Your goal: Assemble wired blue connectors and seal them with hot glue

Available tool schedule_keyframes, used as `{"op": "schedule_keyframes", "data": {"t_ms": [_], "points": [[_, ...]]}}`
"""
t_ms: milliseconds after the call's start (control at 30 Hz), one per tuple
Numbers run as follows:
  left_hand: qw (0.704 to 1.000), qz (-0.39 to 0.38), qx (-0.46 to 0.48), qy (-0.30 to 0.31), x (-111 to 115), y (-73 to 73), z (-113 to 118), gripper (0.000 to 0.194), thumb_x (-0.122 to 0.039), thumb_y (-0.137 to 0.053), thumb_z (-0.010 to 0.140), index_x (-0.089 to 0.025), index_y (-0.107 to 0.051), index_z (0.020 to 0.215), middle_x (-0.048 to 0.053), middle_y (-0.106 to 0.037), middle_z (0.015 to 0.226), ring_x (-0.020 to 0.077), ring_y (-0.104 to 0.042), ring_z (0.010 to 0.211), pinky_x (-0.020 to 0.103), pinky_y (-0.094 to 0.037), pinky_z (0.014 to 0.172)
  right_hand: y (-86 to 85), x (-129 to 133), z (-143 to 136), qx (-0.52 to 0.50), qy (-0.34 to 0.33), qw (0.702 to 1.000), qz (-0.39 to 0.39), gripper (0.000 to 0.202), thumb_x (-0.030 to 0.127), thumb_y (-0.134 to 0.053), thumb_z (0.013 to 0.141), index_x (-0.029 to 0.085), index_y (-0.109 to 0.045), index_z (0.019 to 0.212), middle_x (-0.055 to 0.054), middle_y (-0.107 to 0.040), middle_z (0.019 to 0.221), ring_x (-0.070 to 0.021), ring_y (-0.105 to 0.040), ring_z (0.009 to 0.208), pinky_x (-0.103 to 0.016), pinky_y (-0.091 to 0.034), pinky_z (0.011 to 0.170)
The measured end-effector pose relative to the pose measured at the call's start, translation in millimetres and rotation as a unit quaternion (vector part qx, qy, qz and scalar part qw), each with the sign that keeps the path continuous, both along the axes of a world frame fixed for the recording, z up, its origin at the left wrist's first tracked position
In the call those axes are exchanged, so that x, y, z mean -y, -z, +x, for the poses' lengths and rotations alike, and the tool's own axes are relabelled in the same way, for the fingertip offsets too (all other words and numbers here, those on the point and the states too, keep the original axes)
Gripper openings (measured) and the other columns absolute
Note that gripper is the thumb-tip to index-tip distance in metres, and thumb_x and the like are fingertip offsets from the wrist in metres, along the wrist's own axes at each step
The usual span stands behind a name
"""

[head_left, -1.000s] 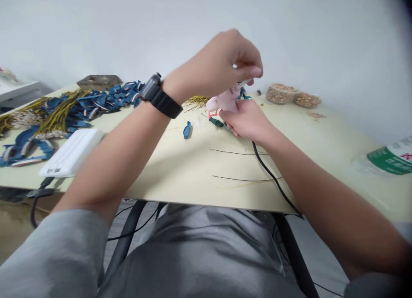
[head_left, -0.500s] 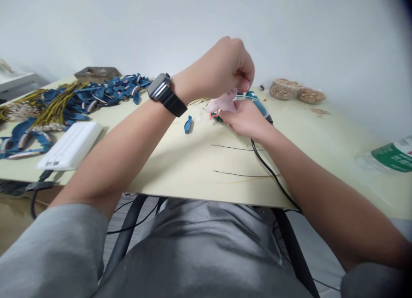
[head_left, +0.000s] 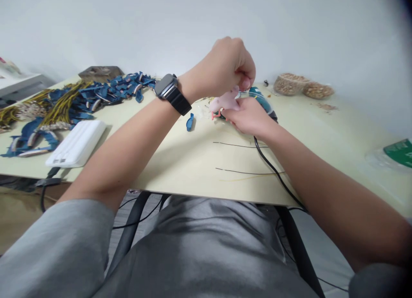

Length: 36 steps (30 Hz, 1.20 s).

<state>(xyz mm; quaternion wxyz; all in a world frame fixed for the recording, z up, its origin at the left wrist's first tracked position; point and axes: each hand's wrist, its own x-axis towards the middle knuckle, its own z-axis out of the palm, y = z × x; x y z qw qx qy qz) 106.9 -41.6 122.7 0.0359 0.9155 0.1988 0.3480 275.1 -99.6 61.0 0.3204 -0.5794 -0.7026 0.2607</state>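
My right hand point(head_left: 250, 117) is closed round a small pale-pink figure point(head_left: 222, 102) with reddish-pink thin parts below it, low over the table. Just above it, my left hand point(head_left: 231, 66) is bent at the wrist with its fingertips pinched together; what lies between them is hidden. A black watch point(head_left: 169, 89) is on my left wrist. Behind my right hand lies a teal-and-black tool point(head_left: 260, 99), partly covered, and a black cord point(head_left: 268, 165) runs from near it toward me. A small blue plastic piece point(head_left: 190, 122) lies left of the pink figure.
A pile of blue pieces point(head_left: 109, 92) and bundled yellow-black wires point(head_left: 66, 102) spreads over the left side. A white power bank point(head_left: 76, 143) lies in front. Small tubs point(head_left: 291, 84) stand at the back right, a bottle point(head_left: 399, 154) at far right. Thin wires point(head_left: 249, 172) lie in front.
The whole view has shifted slightly, so things on the table appear a little further right. Both hands keep nearly the same pose at the pink figure, which appears slightly tilted.
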Motion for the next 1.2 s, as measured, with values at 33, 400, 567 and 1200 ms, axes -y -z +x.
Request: {"op": "schedule_keyframes", "data": {"t_ms": [33,400,567,1200], "points": [[1.0,0.008,0.013,0.009,-1,1.1,0,0.034,-0.003,-0.059,0.073,-0.027,-0.082,0.068,-0.001,-0.08,0.071,0.0175,-0.073,0.07,0.036,-0.054,0.078,0.7,0,0,-0.003,-0.003,1.0,-0.001,0.028,0.022,-0.074,0.097,0.024,-0.059,0.074,-0.002,-0.058,0.068,-0.0184,-0.051,0.065,-0.037,-0.032,0.064],[0.999,-0.001,0.036,0.014,-4,8.6,-2,0.036,0.001,-0.056,0.072,-0.018,-0.087,0.072,0.003,-0.083,0.074,0.018,-0.073,0.072,0.034,-0.051,0.072,2.7,1,-1,-0.025,-0.019,0.999,0.01,0.026,0.015,-0.071,0.096,0.025,-0.057,0.076,-0.001,-0.058,0.071,-0.0182,-0.05,0.068,-0.038,-0.032,0.066],[1.0,0.011,0.006,-0.019,-4,4.1,-2,0.038,-0.002,-0.057,0.071,-0.022,-0.089,0.078,0.003,-0.084,0.077,0.0193,-0.07,0.074,0.037,-0.052,0.075,4.2,-2,-2,-0.022,-0.008,1.0,0.005,0.031,0.019,-0.072,0.098,0.025,-0.056,0.073,-0.002,-0.058,0.069,-0.019,-0.051,0.068,-0.039,-0.032,0.067],[0.999,-0.022,0.023,-0.007,7,-0.2,-3,0.046,0.01,-0.061,0.076,-0.017,-0.097,0.089,0.005,-0.089,0.085,0.0216,-0.081,0.081,0.035,-0.054,0.079,0.8,-3,-7,-0.021,0.005,1.0,0.012,0.028,0.015,-0.073,0.094,0.026,-0.054,0.076,-0.003,-0.055,0.073,-0.0193,-0.051,0.068,-0.04,-0.033,0.065]]}}
